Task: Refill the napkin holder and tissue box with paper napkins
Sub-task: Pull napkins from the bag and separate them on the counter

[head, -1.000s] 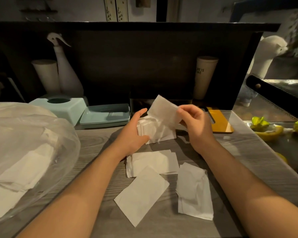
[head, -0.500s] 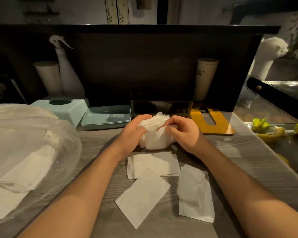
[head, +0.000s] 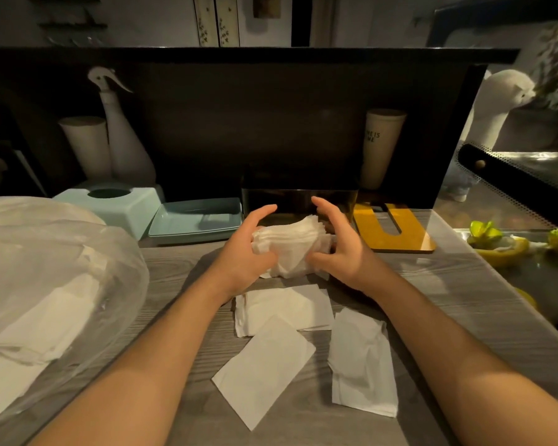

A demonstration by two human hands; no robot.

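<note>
The left hand [head: 244, 252] and the right hand [head: 342, 252] cup a thick stack of paper napkins [head: 290, 247] between them, the curved fingers [head: 261, 212] of each hand wrapped round an end of the stack and the thumbs pressing its near face, so both hands are grasping it. The stack is held just above the bench [head: 181, 275], right in front of the dark, glossy napkin holder [head: 298, 196] that stands at the back under a black shelf. Nearer the person three loose napkins lie flat on the bench: one [head: 284, 309] just below the hands, one [head: 264, 370] overlapping its near edge at an angle, and one [head: 361, 363] to the right. Left of the holder sits a pale blue tray [head: 195, 222], and beside that the pale blue tissue box [head: 110, 202] with a round opening in its top. A clear plastic bag of white napkins [head: 45, 300] fills the left side, and a yellow slotted plate [head: 395, 231] lies right of the holder
</note>
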